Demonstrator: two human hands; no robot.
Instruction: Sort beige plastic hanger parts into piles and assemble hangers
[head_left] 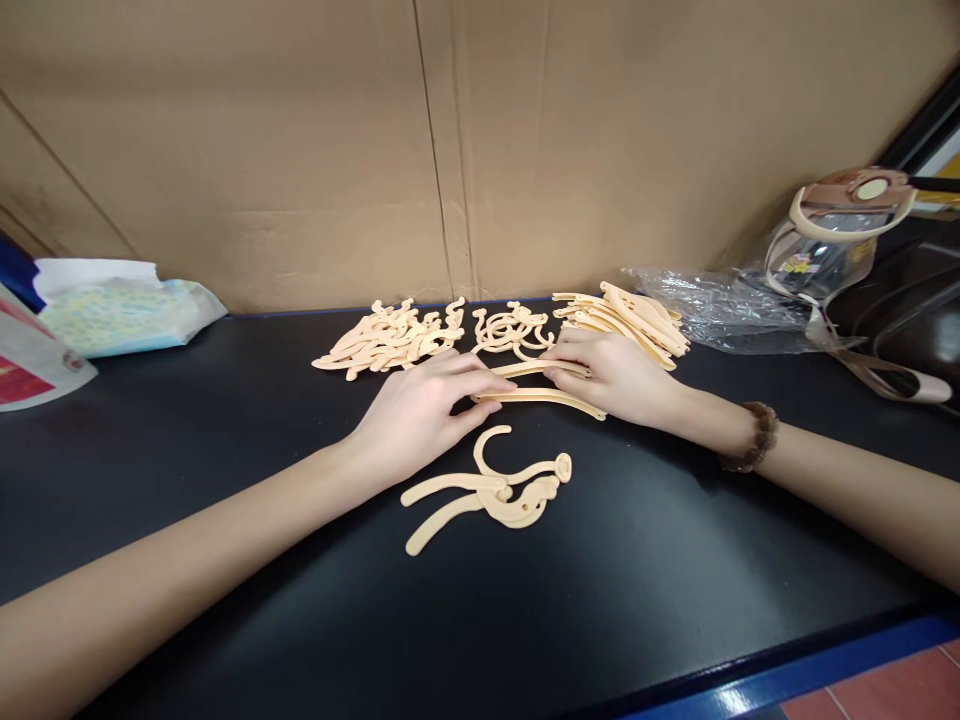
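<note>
Two long, curved beige plastic hanger arms lie side by side in front of me, a nearer one (551, 397) and a farther one (521, 369). My left hand (424, 408) pinches the left end of the nearer arm, thumb and fingers closed. On the farther arm's right end, the closed fingers of my right hand (619, 375) have a grip. Closer to me lies a loose group of beige pieces: a hook (484, 452) and shorter curved parts (450, 484), overlapping on the black table (675, 590).
Behind my hands are a heap of short beige parts (382, 340), some hooks (510, 325) and a stack of long arms (637, 318). Clear plastic wrap (727, 315) and a bottle with a strap (832, 230) stand right; a tissue pack (135, 315) lies left. Cardboard (300, 150) closes the back.
</note>
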